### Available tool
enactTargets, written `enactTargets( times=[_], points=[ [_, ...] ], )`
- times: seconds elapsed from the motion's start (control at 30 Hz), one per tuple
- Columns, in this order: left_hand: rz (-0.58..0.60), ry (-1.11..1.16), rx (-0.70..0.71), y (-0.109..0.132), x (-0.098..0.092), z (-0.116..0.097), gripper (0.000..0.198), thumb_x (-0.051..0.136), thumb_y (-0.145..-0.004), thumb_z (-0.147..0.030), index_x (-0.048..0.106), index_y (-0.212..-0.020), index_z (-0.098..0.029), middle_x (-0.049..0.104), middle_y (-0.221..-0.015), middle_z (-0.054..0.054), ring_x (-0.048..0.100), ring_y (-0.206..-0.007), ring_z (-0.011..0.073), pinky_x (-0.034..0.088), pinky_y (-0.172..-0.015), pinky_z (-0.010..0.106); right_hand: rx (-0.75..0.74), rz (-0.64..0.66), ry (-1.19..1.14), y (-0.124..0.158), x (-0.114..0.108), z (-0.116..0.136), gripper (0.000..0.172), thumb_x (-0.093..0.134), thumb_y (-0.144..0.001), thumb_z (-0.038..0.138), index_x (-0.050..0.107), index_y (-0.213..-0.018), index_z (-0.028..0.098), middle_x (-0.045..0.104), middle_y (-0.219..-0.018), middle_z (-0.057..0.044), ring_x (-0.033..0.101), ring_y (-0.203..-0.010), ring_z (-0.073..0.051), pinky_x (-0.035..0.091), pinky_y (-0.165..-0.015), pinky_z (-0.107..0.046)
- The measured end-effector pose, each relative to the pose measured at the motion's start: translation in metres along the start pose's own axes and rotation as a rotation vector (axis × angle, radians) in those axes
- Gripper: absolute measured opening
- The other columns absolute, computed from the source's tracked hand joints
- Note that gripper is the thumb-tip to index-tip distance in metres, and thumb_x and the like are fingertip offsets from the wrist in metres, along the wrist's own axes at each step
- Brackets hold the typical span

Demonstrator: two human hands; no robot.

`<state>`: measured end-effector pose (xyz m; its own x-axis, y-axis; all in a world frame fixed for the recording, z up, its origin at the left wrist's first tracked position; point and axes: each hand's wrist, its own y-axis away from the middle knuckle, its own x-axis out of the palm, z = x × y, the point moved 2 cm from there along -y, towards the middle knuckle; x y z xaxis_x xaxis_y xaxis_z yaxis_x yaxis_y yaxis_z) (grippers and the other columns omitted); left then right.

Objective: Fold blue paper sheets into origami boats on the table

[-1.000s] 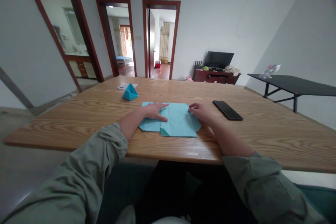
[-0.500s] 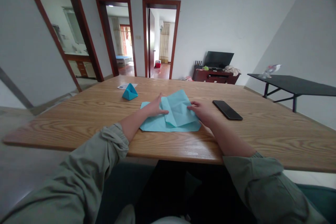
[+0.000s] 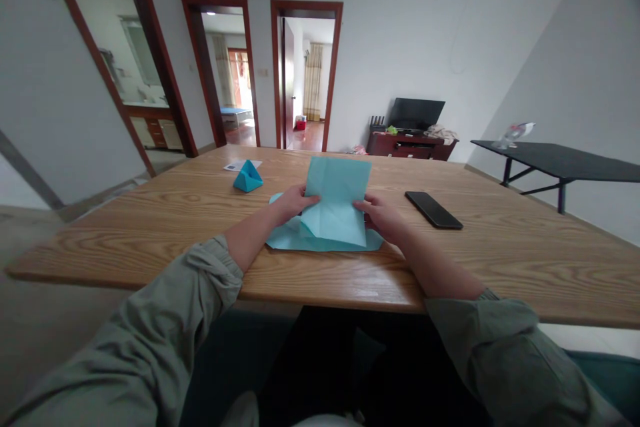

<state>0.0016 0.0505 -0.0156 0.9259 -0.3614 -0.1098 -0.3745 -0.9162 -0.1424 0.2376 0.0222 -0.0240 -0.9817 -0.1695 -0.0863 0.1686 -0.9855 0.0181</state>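
A creased light-blue sheet of paper [image 3: 337,203] is held up between my hands, tilted towards me. My left hand [image 3: 296,203] pinches its left edge, thumb in front and fingers behind. On the opposite edge my right hand [image 3: 376,211] grips in the same way. Beneath it lies another flat piece of blue paper [image 3: 285,237] with cut-off corners, partly covered by the held sheet. To the left of my hands stands a small folded blue paper pyramid [image 3: 248,177].
A black phone [image 3: 433,209] lies on the wooden table [image 3: 505,247] to the right of my hands. A white printed card [image 3: 234,165] rests behind the pyramid. Farther off are a black folding table [image 3: 575,161] and a television [image 3: 417,115] on a cabinet.
The sheet has turned more upright and squarer to me, its top edge now higher. Both hands have shifted onto its side edges, thumbs in front. The pyramid and phone have not moved.
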Motion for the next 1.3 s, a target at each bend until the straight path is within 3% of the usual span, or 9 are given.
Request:
enactTargets(
  times=[0.17,0.33,0.6,0.8,0.87,0.93,1.03,1.2,1.3],
  points=[
    [0.018,0.038,-0.105,0.003,-0.001,-0.001,0.039,0.066,-0.073,-0.026,0.059,-0.111,-0.022,0.061,-0.073,-0.001,0.057,-0.058,0.0106,0.044,-0.050,0.020,-0.037,-0.041,-0.038,-0.009,-0.008,-0.007,0.028,0.064,-0.073,0.030,0.068,-0.099,0.021,0.069,-0.080,-0.002,0.060,-0.068,-0.015,0.048,-0.063,-0.027],
    [0.152,0.003,-0.266,0.008,0.002,0.003,0.051,0.062,-0.072,-0.021,0.051,-0.122,-0.028,0.054,-0.069,-0.003,0.052,-0.051,0.0088,0.040,-0.045,0.018,-0.237,-0.160,-0.036,-0.009,-0.014,-0.001,0.026,0.067,-0.063,0.023,0.072,-0.088,0.021,0.070,-0.089,-0.002,0.059,-0.077,-0.016,0.045,-0.066,-0.025],
    [0.226,0.069,-0.211,0.014,0.008,-0.001,0.068,0.071,-0.063,-0.016,0.047,-0.126,-0.027,0.057,-0.078,-0.002,0.053,-0.058,0.0082,0.041,-0.051,0.018,-0.311,-0.187,-0.012,-0.005,-0.015,0.004,0.015,0.062,-0.062,0.025,0.069,-0.073,0.018,0.061,-0.067,0.001,0.050,-0.057,-0.010,0.035,-0.052,-0.023],
    [0.262,0.122,-0.030,0.015,0.006,-0.005,0.091,0.066,-0.063,-0.011,0.027,-0.144,-0.032,0.061,-0.084,-0.002,0.055,-0.063,0.0081,0.044,-0.058,0.020,-0.342,-0.250,-0.013,-0.004,-0.018,0.007,0.016,0.061,-0.061,0.026,0.068,-0.073,0.018,0.061,-0.065,0.001,0.049,-0.054,-0.010,0.035,-0.050,-0.023],
    [0.243,0.069,0.070,0.014,0.004,-0.009,0.086,0.062,-0.065,-0.011,0.032,-0.143,-0.030,0.062,-0.088,-0.001,0.056,-0.066,0.0083,0.045,-0.061,0.021,-0.354,-0.272,0.005,-0.004,-0.020,0.008,0.015,0.061,-0.061,0.026,0.068,-0.072,0.018,0.061,-0.064,0.001,0.049,-0.054,-0.011,0.035,-0.050,-0.023],
    [0.227,-0.029,0.122,0.012,0.004,-0.012,0.069,0.059,-0.065,-0.011,0.050,-0.133,-0.024,0.064,-0.090,0.001,0.056,-0.069,0.0090,0.047,-0.064,0.022,-0.357,-0.290,0.033,-0.004,-0.021,0.008,0.016,0.060,-0.061,0.027,0.068,-0.071,0.017,0.060,-0.063,0.001,0.048,-0.054,-0.011,0.035,-0.050,-0.023],
    [0.190,-0.131,0.058,0.007,0.002,-0.010,0.042,0.052,-0.064,-0.010,0.070,-0.102,-0.013,0.064,-0.079,0.003,0.055,-0.065,0.0096,0.048,-0.064,0.023,-0.343,-0.268,0.053,-0.006,-0.022,0.006,0.019,0.058,-0.062,0.025,0.069,-0.076,0.018,0.062,-0.066,0.000,0.049,-0.056,-0.012,0.037,-0.052,-0.023],
    [0.014,-0.178,-0.055,0.000,-0.008,-0.005,0.035,0.043,-0.069,-0.016,0.072,-0.086,-0.010,0.056,-0.061,0.003,0.051,-0.053,0.0113,0.045,-0.052,0.023,-0.239,-0.120,0.073,-0.012,-0.029,0.000,0.038,0.041,-0.073,0.030,0.071,-0.092,0.018,0.070,-0.095,-0.006,0.063,-0.084,-0.021,0.049,-0.075,-0.034],
    [0.034,-0.474,-0.064,-0.001,-0.008,-0.002,0.036,0.046,-0.073,-0.022,0.073,-0.094,-0.011,0.057,-0.058,0.002,0.051,-0.051,0.0123,0.043,-0.051,0.024,-0.319,-0.289,0.421,-0.008,-0.028,0.006,0.044,0.032,-0.082,0.033,0.073,-0.089,0.018,0.069,-0.108,-0.009,0.060,-0.104,-0.024,0.045,-0.092,-0.040]
  ],
)
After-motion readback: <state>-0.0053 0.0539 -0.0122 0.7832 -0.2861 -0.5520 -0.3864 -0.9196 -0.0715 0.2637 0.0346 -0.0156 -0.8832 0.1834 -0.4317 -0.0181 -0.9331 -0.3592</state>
